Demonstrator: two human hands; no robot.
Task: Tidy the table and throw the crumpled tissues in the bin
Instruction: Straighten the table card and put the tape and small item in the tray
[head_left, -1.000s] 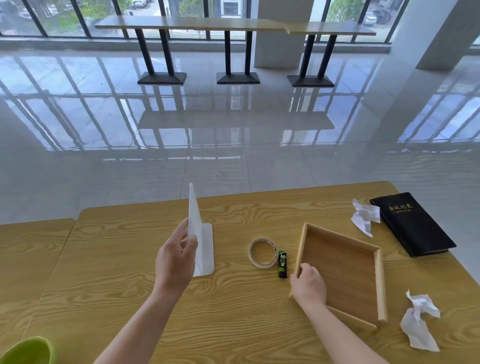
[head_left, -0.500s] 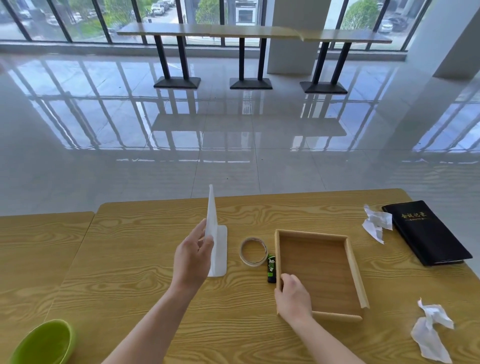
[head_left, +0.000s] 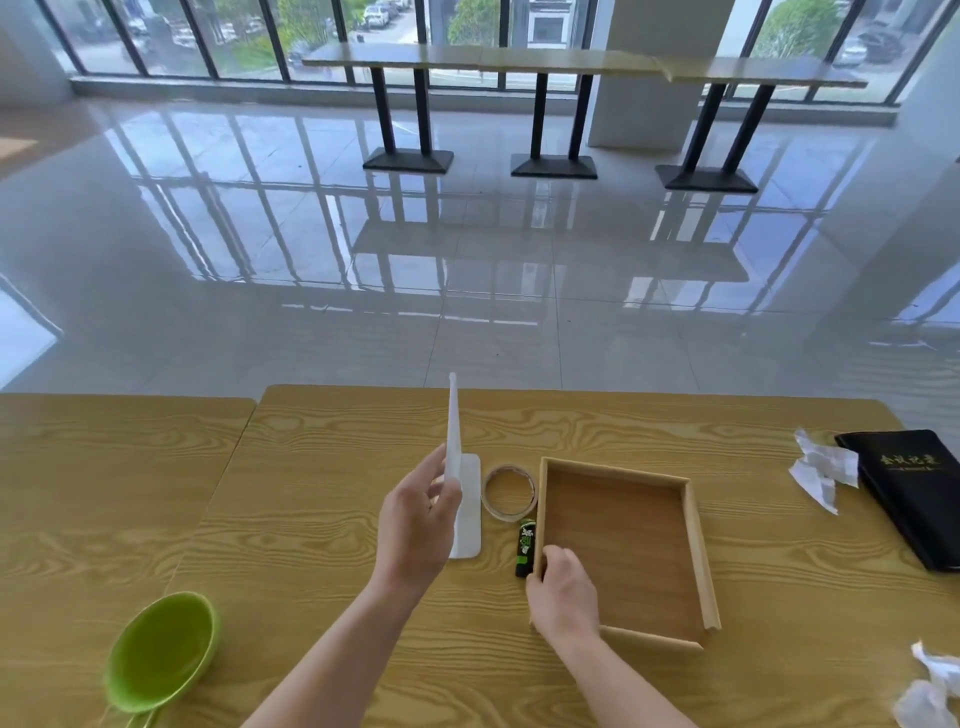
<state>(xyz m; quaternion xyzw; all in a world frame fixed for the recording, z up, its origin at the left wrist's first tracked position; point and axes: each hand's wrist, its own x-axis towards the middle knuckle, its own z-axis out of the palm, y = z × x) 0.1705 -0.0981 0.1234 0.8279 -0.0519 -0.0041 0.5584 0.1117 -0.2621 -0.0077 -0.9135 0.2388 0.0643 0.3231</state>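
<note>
My left hand (head_left: 417, 525) pinches a thin white sheet-like item (head_left: 454, 431) and holds it upright on edge over the wooden table (head_left: 311, 545); a second white flat piece (head_left: 469, 519) lies under it. My right hand (head_left: 563, 592) grips the near left corner of an empty wooden tray (head_left: 621, 545). A tape ring (head_left: 509, 491) and a small black-and-green tube (head_left: 525, 540) lie between the white piece and the tray. One crumpled tissue (head_left: 821, 470) lies at the right by a black notebook (head_left: 914, 493). Another crumpled tissue (head_left: 930, 691) sits at the table's near right corner.
A green bowl (head_left: 161, 652) sits at the near left of the table. A second table (head_left: 104, 467) adjoins on the left. Beyond the table lies shiny tiled floor with a long high table (head_left: 571, 60) by the windows. No bin is in view.
My right hand has turned the tray and pulled it left, next to the tube and tape. The view has shifted left, bringing the green bowl into sight. My left hand still holds the white sheet upright.
</note>
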